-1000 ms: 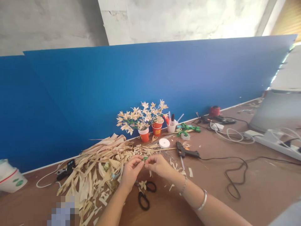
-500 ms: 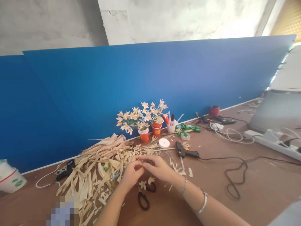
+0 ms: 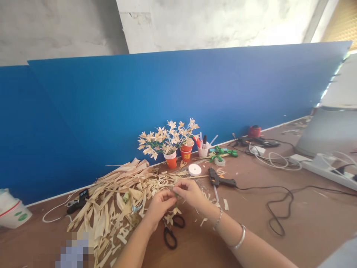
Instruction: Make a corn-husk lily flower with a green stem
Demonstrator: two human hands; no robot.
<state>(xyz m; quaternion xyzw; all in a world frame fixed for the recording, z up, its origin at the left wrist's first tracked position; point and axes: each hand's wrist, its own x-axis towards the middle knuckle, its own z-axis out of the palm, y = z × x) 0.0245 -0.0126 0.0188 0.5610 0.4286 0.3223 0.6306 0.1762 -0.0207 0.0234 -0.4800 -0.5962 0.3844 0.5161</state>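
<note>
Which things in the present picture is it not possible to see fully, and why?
All in the head view:
Green piece: too small, mostly covered by the left hand and right hand.
Scissors: blades mostly hidden by pale flowers and the left hand.
White cup: cut off by the left edge.
Power strip: cut off by the right edge.

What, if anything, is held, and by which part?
A small green piece, between the fingertips of the left grip and right grip; which part is held cannot be told.
</note>
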